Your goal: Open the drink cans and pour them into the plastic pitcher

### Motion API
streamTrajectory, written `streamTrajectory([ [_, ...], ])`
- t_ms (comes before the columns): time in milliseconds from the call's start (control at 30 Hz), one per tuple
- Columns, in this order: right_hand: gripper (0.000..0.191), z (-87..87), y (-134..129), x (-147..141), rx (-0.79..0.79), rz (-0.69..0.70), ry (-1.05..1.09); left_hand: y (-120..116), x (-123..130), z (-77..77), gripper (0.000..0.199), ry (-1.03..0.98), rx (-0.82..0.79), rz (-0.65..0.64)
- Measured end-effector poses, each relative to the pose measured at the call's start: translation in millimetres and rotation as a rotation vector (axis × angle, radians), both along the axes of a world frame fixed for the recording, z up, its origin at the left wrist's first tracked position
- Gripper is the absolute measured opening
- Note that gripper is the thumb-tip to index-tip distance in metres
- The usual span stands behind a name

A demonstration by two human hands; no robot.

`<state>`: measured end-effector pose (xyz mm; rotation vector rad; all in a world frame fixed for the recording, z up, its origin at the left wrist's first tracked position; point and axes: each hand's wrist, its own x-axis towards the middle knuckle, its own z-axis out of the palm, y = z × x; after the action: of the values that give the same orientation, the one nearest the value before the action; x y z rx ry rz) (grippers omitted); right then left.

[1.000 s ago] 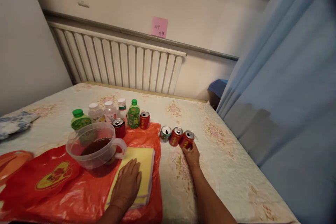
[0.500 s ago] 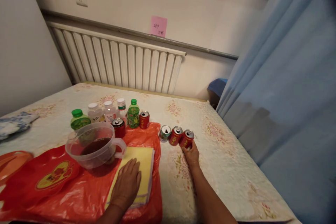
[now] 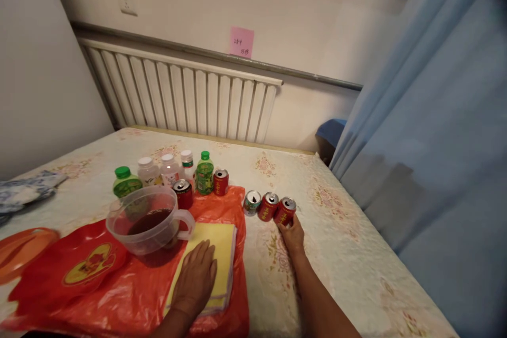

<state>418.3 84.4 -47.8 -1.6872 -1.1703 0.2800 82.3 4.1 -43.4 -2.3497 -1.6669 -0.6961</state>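
My left hand (image 3: 195,277) lies flat, palm down, on a stack of yellow cloths (image 3: 222,253) over the red plastic sheet (image 3: 233,301). With its fingers round the lower part, my right hand (image 3: 292,235) grips the rightmost red can (image 3: 284,211). That can stands upright in a row beside another red can (image 3: 268,207) and a green and white can (image 3: 252,203). Left of the cloths is a clear jug (image 3: 148,222) holding dark liquid, its handle towards my left hand.
Behind the jug stand green bottles (image 3: 205,175), white-capped bottles (image 3: 169,170), a dark red can (image 3: 182,194) and another red can (image 3: 221,182). A red tray (image 3: 51,280) and orange dish (image 3: 21,253) lie left. A blue curtain (image 3: 428,116) hangs right.
The whole view has shifted slightly, so everything appears a little further right. Both hands keep their places on the cloths and at the can.
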Motion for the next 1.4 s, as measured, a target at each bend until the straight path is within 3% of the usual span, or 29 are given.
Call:
streamTrajectory([
  [300,0.06,-3.9,0,-1,0.008,0.011,0.072,-4,0,-2.4,0.034,0.001,0.015,0.018],
  [467,0.066,0.4,-25,-8,0.01,-0.135,0.132,-5,0,-4.8,0.035,-0.009,-0.013,0.041],
  [567,0.057,14.2,-49,-30,0.032,-0.238,0.138,-5,0,-8.6,0.036,-0.014,-0.003,0.048],
  [667,0.044,42.1,-55,-67,0.129,-0.091,0.133,-5,-1,-13.6,0.037,-0.013,0.02,0.048],
  [800,0.04,82.5,-18,-120,0.223,0.224,0.048,-5,-1,-19.7,0.037,-0.01,0.087,0.056],
  [900,0.043,96.9,31,-153,0.187,0.35,-0.018,-4,-3,-25.3,0.037,-0.018,0.13,0.049],
  [1133,0.073,90.4,128,-202,0.113,0.372,-0.187,1,-3,-38.4,0.036,-0.072,0.171,0.021],
  [1400,0.073,78.5,169,-221,0.043,0.359,-0.231,2,2,-43.7,0.039,-0.107,0.156,0.039],
])
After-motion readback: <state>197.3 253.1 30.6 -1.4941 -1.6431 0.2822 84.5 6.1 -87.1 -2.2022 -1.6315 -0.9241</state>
